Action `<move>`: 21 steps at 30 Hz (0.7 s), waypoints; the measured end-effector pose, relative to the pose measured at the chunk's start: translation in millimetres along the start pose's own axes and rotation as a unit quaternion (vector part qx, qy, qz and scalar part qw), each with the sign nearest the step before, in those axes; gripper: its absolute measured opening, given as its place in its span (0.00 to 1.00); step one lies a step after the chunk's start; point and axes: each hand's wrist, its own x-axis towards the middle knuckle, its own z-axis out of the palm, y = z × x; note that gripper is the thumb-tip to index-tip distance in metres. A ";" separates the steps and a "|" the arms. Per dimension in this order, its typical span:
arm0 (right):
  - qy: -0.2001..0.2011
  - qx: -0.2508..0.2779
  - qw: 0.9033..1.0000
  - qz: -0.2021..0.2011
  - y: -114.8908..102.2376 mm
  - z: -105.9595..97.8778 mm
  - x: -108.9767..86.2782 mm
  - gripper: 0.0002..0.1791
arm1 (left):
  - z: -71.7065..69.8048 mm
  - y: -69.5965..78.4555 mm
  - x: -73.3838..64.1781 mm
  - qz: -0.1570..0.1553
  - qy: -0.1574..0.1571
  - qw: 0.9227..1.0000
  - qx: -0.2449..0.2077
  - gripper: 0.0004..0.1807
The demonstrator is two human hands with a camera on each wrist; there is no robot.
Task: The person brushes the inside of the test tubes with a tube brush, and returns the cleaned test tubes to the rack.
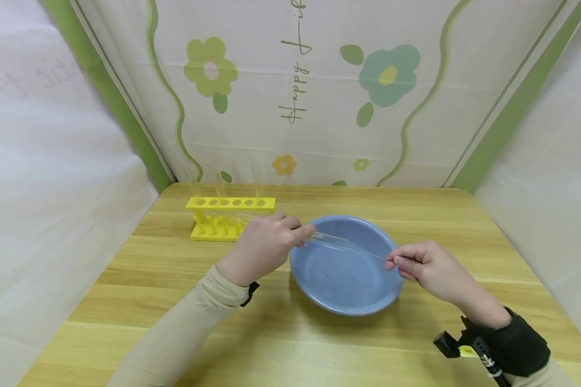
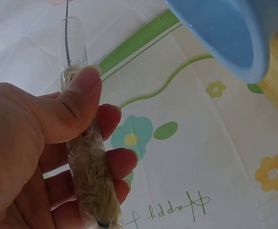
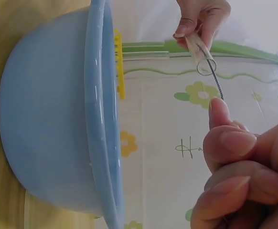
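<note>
The left hand (image 1: 263, 244) wraps thumb and fingers round a tube (image 2: 88, 160), whose mouth points over the basin (image 1: 346, 277) towards the right hand (image 1: 433, 271). That hand pinches the wire (image 3: 216, 79) of a brush (image 2: 97, 195) whose bristles sit inside the tube; the hands are well apart. The tube looks light, stiff and thin-walled, probably glass, so likely fragile and slippery if wet; mid-length, under a gentle grip, seems the safest hold, clear of the rim. The bristles look soft, the wire thin and springy, best taken near its end. Behind the left hand stands a yellow rack (image 1: 231, 207) with upright tubes (image 1: 258, 183), close enough to be knocked; the basin's edge lies just under the work
</note>
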 end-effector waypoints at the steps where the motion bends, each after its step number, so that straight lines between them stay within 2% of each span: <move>1: -0.002 0.003 1.000 -0.001 1.0 -1.1 -0.5 0.11 | 0.0 -0.4 -0.3 0.000 -0.001 1.000 0.002 0.17; 21: -0.014 0.027 0.999 -0.009 13.0 -15.3 -7.2 0.11 | -2.0 -8.2 -7.1 -0.014 -0.006 1.000 0.004 0.18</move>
